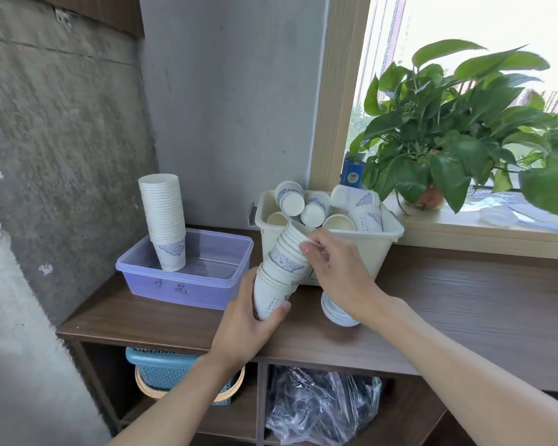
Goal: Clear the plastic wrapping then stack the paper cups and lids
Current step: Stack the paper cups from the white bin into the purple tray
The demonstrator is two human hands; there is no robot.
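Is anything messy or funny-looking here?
Yes. The loose cups in the cream bin lie jumbled on their sides, unlike the neat tall stack in the purple box. The stack in the hands leans crooked too.

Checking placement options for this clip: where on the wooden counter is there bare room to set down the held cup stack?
Free: the counter right of the cream bin, below the windowsill; the front strip before the purple box; and the purple box floor beside the tall cup stack. Crowded: the cream bin, and the middle, where both hands and the lids sit.
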